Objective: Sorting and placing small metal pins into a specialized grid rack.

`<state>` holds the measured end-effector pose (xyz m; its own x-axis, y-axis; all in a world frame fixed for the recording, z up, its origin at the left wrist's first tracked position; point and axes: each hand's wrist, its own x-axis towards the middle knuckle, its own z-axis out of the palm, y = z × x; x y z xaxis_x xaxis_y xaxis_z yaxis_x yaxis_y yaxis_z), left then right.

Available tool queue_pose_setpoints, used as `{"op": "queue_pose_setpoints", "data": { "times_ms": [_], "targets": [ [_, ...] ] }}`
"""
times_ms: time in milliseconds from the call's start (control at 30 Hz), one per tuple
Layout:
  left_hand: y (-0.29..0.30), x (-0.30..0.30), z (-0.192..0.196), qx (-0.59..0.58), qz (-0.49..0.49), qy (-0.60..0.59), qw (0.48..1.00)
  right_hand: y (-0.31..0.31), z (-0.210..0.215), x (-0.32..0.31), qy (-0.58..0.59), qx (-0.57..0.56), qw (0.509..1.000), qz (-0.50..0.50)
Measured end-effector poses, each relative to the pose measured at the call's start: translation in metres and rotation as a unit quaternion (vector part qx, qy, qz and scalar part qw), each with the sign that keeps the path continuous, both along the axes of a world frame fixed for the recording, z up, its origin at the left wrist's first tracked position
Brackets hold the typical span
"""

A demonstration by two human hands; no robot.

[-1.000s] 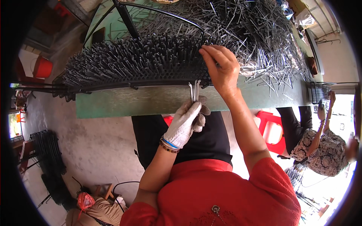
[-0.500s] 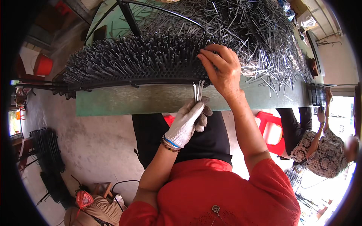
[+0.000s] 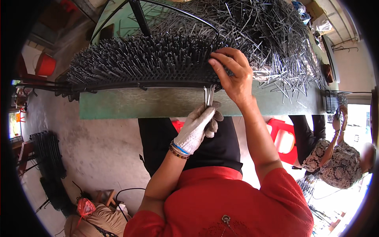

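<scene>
Overhead, looking down: a long green workbench (image 3: 158, 103) runs across the view, its front edge facing the person. Heaped over its far right part lies a loose pile of thin grey metal pins (image 3: 284, 43), scattered every way. In front of that pile, along the bench edge, sits a dark perforated rack (image 3: 146, 59) packed with the same pins standing upright in dense rows, like a brush.

Right hand (image 3: 233, 75), bare, rests on the right end of the rack, fingers curled over the standing pins and touching them; palm faces down, nothing clearly clamped inside it.

Left hand (image 3: 197, 126), in a white knit glove with beaded bracelets at the wrist, comes up from below the bench edge. Its fingers are pinched together on a small bunch of metal pins (image 3: 209, 96), held upright, tips just under the rack's front edge and just beside the right hand.

Further right, a second person in a patterned top (image 3: 335, 158) stands beside a red plastic stool (image 3: 282, 138). A red bucket (image 3: 45, 65) stands on the concrete floor at far left.
</scene>
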<state>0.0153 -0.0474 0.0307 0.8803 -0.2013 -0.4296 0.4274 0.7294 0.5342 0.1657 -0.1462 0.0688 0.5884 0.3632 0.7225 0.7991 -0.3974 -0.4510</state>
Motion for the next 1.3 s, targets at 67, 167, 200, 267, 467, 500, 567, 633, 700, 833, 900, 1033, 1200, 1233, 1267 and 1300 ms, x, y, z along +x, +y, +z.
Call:
{"op": "queue_pose_setpoints", "data": {
  "times_ms": [67, 167, 200, 267, 467, 500, 567, 633, 700, 833, 900, 1033, 1200, 1233, 1267, 1300],
  "targets": [
    [-0.001, 0.0, 0.0, 0.004, 0.001, -0.001, 1.0, -0.001, -0.001, 0.003, -0.013, -0.019, 1.0, 0.003],
    [-0.001, 0.001, -0.002, 0.002, -0.002, -0.003, 1.0, 0.001, -0.005, 0.012, -0.036, -0.044, 0.998, -0.006],
    [-0.001, 0.001, -0.002, -0.003, -0.005, -0.003, 1.0, 0.001, -0.006, 0.014, -0.047, -0.05, 0.998, -0.016],
    [-0.001, 0.0, -0.002, 0.0, -0.003, -0.001, 1.0, 0.004, -0.006, 0.015, -0.042, -0.051, 0.998, -0.017],
    [0.002, 0.001, 0.0, -0.013, 0.009, -0.009, 1.0, 0.001, 0.002, 0.01, -0.038, -0.069, 0.997, -0.017],
    [0.002, 0.001, 0.002, -0.013, 0.009, -0.014, 1.0, -0.001, 0.003, 0.009, -0.033, -0.062, 0.997, -0.013],
    [0.002, 0.001, 0.003, -0.009, 0.011, -0.019, 1.0, -0.001, 0.006, 0.007, -0.017, -0.032, 0.999, -0.022],
    [0.001, 0.001, 0.005, -0.006, 0.014, -0.025, 1.0, -0.004, 0.012, 0.002, -0.002, -0.001, 0.999, -0.032],
    [0.002, 0.001, 0.007, -0.013, 0.023, -0.02, 0.999, -0.012, 0.018, -0.011, 0.145, 0.035, 0.989, -0.017],
    [0.001, 0.002, 0.011, -0.012, 0.028, -0.031, 0.999, -0.025, 0.011, -0.036, 0.312, 0.037, 0.949, -0.001],
    [0.0, 0.001, 0.012, -0.026, 0.013, -0.055, 0.998, -0.029, 0.005, -0.046, 0.333, 0.021, 0.942, 0.015],
    [-0.004, 0.0, 0.012, -0.002, -0.015, -0.063, 0.998, -0.029, 0.0, -0.056, 0.447, 0.065, 0.892, 0.034],
    [-0.004, 0.0, 0.013, 0.026, -0.023, -0.05, 0.998, -0.032, -0.005, -0.055, 0.483, 0.123, 0.865, 0.052],
    [-0.005, 0.0, 0.011, 0.027, -0.023, -0.05, 0.998, -0.033, -0.005, -0.055, 0.483, 0.124, 0.865, 0.052],
    [-0.006, 0.001, 0.009, 0.024, -0.013, -0.05, 0.998, -0.035, -0.005, -0.054, 0.479, 0.126, 0.868, 0.04],
    [-0.006, 0.001, 0.008, 0.021, -0.003, -0.05, 0.999, -0.036, -0.005, -0.053, 0.474, 0.128, 0.871, 0.027]
  ]
}}
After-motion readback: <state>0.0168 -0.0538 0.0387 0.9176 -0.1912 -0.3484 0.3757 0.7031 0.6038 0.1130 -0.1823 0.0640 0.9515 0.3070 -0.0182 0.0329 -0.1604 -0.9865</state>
